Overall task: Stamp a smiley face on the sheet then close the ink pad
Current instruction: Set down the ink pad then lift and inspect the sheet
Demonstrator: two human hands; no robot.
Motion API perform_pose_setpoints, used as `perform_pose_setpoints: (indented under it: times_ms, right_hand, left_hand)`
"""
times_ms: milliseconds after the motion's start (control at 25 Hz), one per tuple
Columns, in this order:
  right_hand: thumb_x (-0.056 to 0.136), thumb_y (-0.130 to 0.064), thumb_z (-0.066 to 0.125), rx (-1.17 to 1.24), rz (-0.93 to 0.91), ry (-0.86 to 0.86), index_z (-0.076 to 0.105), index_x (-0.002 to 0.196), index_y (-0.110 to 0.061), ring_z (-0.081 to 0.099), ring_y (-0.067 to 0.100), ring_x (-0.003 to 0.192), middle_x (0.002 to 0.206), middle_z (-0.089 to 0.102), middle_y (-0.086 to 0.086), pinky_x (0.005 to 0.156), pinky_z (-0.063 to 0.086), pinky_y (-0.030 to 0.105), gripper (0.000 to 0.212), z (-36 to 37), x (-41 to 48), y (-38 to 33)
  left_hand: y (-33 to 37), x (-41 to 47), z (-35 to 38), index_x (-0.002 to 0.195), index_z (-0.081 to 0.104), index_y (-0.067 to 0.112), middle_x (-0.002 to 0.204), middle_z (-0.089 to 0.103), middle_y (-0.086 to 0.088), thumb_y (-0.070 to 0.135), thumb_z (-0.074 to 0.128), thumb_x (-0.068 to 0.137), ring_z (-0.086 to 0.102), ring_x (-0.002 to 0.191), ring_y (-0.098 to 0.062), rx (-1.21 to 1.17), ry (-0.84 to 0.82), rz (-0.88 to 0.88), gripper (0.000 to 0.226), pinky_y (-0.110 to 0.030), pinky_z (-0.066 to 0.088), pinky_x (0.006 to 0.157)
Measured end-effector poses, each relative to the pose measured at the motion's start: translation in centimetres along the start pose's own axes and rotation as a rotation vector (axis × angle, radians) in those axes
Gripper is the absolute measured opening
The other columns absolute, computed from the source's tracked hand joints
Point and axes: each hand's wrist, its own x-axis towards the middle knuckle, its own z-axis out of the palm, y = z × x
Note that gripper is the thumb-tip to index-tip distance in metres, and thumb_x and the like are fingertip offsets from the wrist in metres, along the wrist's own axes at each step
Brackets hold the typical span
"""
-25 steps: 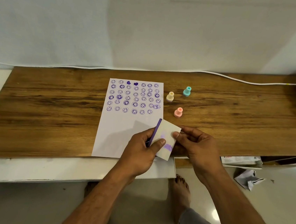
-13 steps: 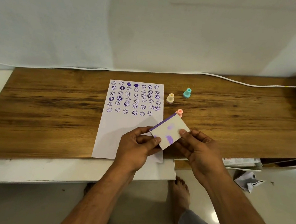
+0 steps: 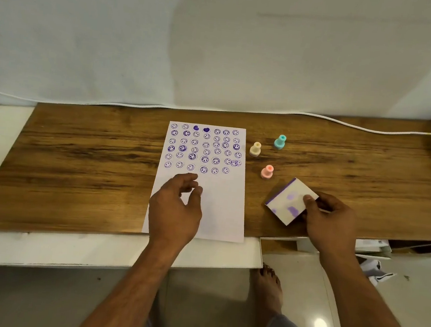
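Our right hand point(image 3: 328, 218) grips the ink pad point(image 3: 288, 201) by its near right corner, thumb on the purple-smudged white lid, and holds it low over the wooden surface point(image 3: 89, 166) at about four o'clock from the sheet point(image 3: 217, 211). The case looks shut, with a purple edge showing along its far left side, though we cannot tell whether it is resting on the wood or just above it. Our left hand point(image 3: 178, 202) hovers over the blank lower half of the sheet, fingers loosely curled and holding nothing.

The risks, as we judge them: the lid may not be pressed fully home, so a one-corner grip could let it spring open or let the pad slip. Ink on the lid could reach our fingers and then smear the clean paper under the left hand. The pink stamp point(image 3: 266, 172) stands just beside the pad at eleven o'clock, and a careless push could topple it; the yellow stamp point(image 3: 255, 149) and teal stamp point(image 3: 279, 142) sit farther off.
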Motion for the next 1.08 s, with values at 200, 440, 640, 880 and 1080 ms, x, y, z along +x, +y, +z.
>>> perform_pose_setpoints:
  times_ms: [200, 440, 640, 880, 1080]
  right_hand:
    - [0.096, -0.038, 0.068, -0.407, -0.165, -0.008, 0.069, 0.124, -0.012, 0.067, 0.028, 0.097, 0.117, 0.071, 0.014, 0.081, 0.051, 0.038, 0.038, 0.5, 0.2, 0.9]
    - [0.094, -0.029, 0.072, -0.397, -0.281, 0.071, 0.063, 0.129, -0.011, 0.063, 0.031, 0.107, 0.127, 0.061, 0.015, 0.080, 0.048, 0.035, 0.040, 1.0, -2.5, -1.6]
    - [0.093, -0.034, 0.071, -0.570, -0.658, -0.256, 0.067, 0.131, -0.022, 0.058, 0.022, 0.117, 0.131, 0.066, 0.000, 0.089, 0.051, 0.035, 0.040, 7.1, -8.1, -2.5]
    - [0.091, -0.044, 0.070, -0.713, -0.703, -0.315, 0.061, 0.141, -0.026, 0.049, 0.021, 0.130, 0.148, 0.056, -0.004, 0.103, 0.047, 0.035, 0.053, 8.7, -8.2, -0.7]
    - [0.092, -0.044, 0.069, -0.708, -0.679, -0.340, 0.059, 0.143, -0.028, 0.046, 0.020, 0.132, 0.150, 0.053, -0.006, 0.106, 0.046, 0.037, 0.054, 8.9, -8.2, -0.7]
  left_hand:
    - [-0.3, -0.3, 0.1, 0.123, 0.069, 0.020, 0.121, 0.073, 0.001, 0.025, 0.073, 0.090, 0.067, 0.110, -0.016, 0.158, -0.033, 0.033, 0.033, -0.032, 0.052, 0.096]
    - [-1.3, 0.0, -0.2, 0.129, 0.063, 0.022, 0.133, 0.065, -0.001, 0.030, 0.071, 0.089, 0.057, 0.124, -0.023, 0.289, -0.065, 0.058, 0.042, -0.043, 0.046, 0.106]
    - [-1.3, 0.1, -0.5, 0.158, 0.022, 0.018, 0.168, 0.019, -0.015, 0.056, 0.059, 0.090, 0.011, 0.156, -0.034, 0.539, -0.128, -0.174, 0.086, -0.052, 0.017, 0.122]
    - [-1.8, 0.4, -0.9, 0.161, -0.002, 0.015, 0.167, 0.026, -0.009, 0.063, 0.058, 0.088, 0.025, 0.152, -0.032, 0.529, -0.193, -0.144, 0.106, -0.051, 0.030, 0.119]
    - [0.1, 1.8, -1.6, 0.154, 0.035, 0.023, 0.133, 0.064, 0.005, 0.042, 0.075, 0.088, 0.062, 0.107, -0.005, -0.218, -0.129, -0.385, 0.079, -0.029, 0.049, 0.091]
